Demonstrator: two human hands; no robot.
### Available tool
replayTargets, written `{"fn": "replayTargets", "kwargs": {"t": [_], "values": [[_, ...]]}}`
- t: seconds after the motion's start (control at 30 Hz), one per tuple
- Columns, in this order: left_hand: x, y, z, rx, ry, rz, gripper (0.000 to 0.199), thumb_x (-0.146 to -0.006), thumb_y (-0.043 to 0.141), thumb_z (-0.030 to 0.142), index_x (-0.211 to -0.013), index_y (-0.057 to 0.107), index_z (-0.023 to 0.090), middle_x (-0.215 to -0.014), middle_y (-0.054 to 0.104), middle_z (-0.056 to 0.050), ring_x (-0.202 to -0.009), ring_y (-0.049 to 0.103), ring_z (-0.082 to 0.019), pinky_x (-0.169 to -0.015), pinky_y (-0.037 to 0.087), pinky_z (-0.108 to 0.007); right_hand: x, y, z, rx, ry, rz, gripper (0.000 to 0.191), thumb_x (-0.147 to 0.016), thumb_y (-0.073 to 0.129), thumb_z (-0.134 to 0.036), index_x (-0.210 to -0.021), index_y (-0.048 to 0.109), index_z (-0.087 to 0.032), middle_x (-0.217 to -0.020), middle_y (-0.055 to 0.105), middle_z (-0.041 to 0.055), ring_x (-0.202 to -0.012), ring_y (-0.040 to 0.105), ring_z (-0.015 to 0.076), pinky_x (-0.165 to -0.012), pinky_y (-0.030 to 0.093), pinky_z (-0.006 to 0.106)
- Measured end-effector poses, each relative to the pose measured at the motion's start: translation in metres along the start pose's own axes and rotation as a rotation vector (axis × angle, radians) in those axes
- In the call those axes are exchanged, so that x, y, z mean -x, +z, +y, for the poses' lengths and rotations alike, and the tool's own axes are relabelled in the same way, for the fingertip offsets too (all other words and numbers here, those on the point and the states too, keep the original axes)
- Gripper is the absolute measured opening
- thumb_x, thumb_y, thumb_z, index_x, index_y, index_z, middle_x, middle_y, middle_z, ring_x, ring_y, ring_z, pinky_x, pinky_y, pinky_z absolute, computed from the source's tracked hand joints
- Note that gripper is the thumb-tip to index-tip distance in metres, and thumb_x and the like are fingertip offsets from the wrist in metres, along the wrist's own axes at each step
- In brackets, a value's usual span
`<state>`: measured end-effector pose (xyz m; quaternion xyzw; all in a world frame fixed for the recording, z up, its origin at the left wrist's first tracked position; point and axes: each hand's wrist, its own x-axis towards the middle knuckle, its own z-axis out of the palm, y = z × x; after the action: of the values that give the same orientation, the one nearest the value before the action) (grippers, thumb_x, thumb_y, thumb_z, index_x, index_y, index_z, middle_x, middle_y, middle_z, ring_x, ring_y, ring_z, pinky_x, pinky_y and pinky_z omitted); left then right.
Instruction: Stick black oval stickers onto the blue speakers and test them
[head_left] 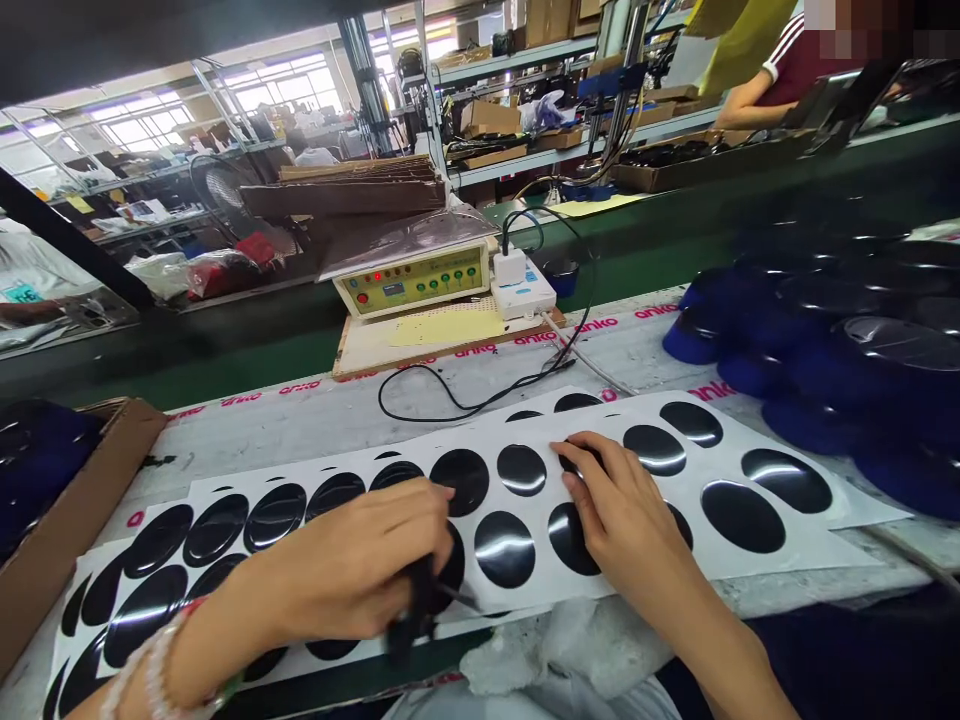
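Note:
White sheets [551, 590] bearing rows of glossy black discs [505, 549] lie across the bench in front of me. My left hand [382, 560], with a beaded bracelet at the wrist, is closed around a dark tool [411, 605], blurred, with a thin metal tip near the sheet's lower edge. My right hand [611, 490] rests over the right part of the sheet. Its thumb and fingers are apart around a black disc [576, 458], partly covered by the fingers. Whether that disc is lifted from the sheet is hard to tell.
Beyond the sheets sit a control box [416, 282], a white power strip [525, 292] and a looped black cable [442, 418]. Dark blue bowls [810, 350] are piled at right. A cardboard box [90, 510] holds blue items at left. A person's arm [742, 105] shows at the back right.

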<state>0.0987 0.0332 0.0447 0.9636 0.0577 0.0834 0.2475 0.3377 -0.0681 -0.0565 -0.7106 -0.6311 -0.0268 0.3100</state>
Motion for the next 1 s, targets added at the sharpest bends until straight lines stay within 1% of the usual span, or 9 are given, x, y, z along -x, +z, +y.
{"fn": "replayTargets", "kwargs": {"t": [0.1, 0.17, 0.27, 0.33, 0.53, 0.63, 0.8, 0.9, 1.0], "values": [[0.017, -0.009, -0.003, 0.013, -0.087, 0.249, 0.029, -0.076, 0.045, -0.007, -0.082, 0.041, 0.022, -0.078, 0.049, 0.003, -0.072, 0.05, -0.011, -0.069, 0.044, -0.022, -0.001, -0.001, 0.005, -0.01, -0.047, 0.006, 0.028, -0.095, 0.038, -0.019, -0.117, 0.055, -0.015, -0.117, 0.054, 0.0131, -0.104, 0.051, 0.0273, -0.086, 0.047, 0.044], [0.009, -0.009, -0.008, -0.043, -0.151, 0.272, 0.031, -0.075, 0.047, -0.006, -0.086, 0.042, 0.022, -0.089, 0.05, 0.001, -0.074, 0.052, -0.01, -0.066, 0.044, -0.021, -0.003, -0.002, 0.006, -0.002, -0.065, 0.002, 0.027, -0.094, 0.038, -0.018, -0.115, 0.054, -0.016, -0.115, 0.055, 0.0129, -0.104, 0.052, 0.0279, -0.086, 0.047, 0.045], [-0.021, -0.002, -0.023, -0.099, -0.191, 0.028, 0.048, -0.07, 0.042, -0.007, -0.108, 0.044, 0.022, -0.115, 0.052, -0.005, -0.099, 0.055, -0.016, -0.083, 0.047, -0.029, -0.008, -0.003, -0.001, 0.006, -0.056, 0.03, 0.028, -0.091, 0.037, -0.014, -0.115, 0.053, -0.018, -0.115, 0.055, 0.0122, -0.106, 0.052, 0.029, -0.09, 0.046, 0.048], [-0.042, 0.004, -0.035, -0.124, -0.172, -0.117, 0.054, -0.069, 0.042, -0.007, -0.115, 0.044, 0.021, -0.115, 0.057, -0.005, -0.105, 0.054, -0.019, -0.088, 0.046, -0.032, -0.01, 0.0, -0.012, -0.078, -0.069, 0.008, 0.03, -0.092, 0.037, -0.014, -0.118, 0.05, -0.021, -0.119, 0.052, 0.0113, -0.112, 0.051, 0.0272, -0.095, 0.045, 0.046], [-0.073, 0.003, -0.054, -0.144, -0.076, -0.269, 0.036, -0.076, 0.051, 0.0, -0.108, 0.053, 0.018, -0.102, 0.061, -0.005, -0.1, 0.052, -0.021, -0.086, 0.045, -0.031, -0.011, 0.014, -0.029, -0.173, -0.127, -0.134, 0.03, -0.093, 0.04, -0.014, -0.122, 0.045, -0.018, -0.122, 0.05, 0.0125, -0.113, 0.05, 0.0253, -0.094, 0.047, 0.047], [-0.077, 0.0, -0.056, -0.148, -0.039, -0.326, 0.026, -0.078, 0.056, 0.006, -0.101, 0.054, 0.017, -0.089, 0.057, -0.004, -0.085, 0.054, -0.018, -0.074, 0.046, -0.027, -0.011, 0.014, -0.027, -0.172, -0.112, -0.157, 0.029, -0.093, 0.04, -0.015, -0.121, 0.045, -0.018, -0.123, 0.05, 0.0124, -0.113, 0.05, 0.0254, -0.093, 0.048, 0.048], [-0.064, -0.002, -0.051, -0.175, -0.037, -0.279, 0.022, -0.081, 0.047, 0.001, -0.095, 0.054, 0.017, -0.087, 0.056, -0.005, -0.088, 0.05, -0.02, -0.075, 0.044, -0.028, -0.009, 0.013, -0.025, -0.185, -0.099, -0.168, 0.03, -0.094, 0.04, -0.018, -0.123, 0.046, -0.019, -0.123, 0.05, 0.0114, -0.112, 0.05, 0.0253, -0.092, 0.048, 0.048], [-0.036, -0.014, -0.041, -0.182, -0.067, -0.228, 0.023, -0.082, 0.043, -0.001, -0.091, 0.052, 0.018, -0.089, 0.056, -0.006, -0.092, 0.047, -0.021, -0.078, 0.042, -0.03, -0.007, 0.014, -0.025, -0.186, -0.106, -0.159, 0.03, -0.094, 0.039, -0.018, -0.123, 0.047, -0.019, -0.123, 0.051, 0.0118, -0.113, 0.05, 0.0254, -0.092, 0.048, 0.047], [0.004, -0.037, -0.023, -0.126, -0.201, -0.067, 0.028, -0.08, 0.039, -0.004, -0.091, 0.048, 0.02, -0.093, 0.054, -0.004, -0.09, 0.05, -0.017, -0.077, 0.043, -0.028, -0.007, 0.015, -0.024, -0.174, -0.107, -0.145, 0.029, -0.094, 0.039, -0.019, -0.122, 0.049, -0.019, -0.124, 0.051, 0.012, -0.113, 0.051, 0.0257, -0.092, 0.048, 0.048]]}}
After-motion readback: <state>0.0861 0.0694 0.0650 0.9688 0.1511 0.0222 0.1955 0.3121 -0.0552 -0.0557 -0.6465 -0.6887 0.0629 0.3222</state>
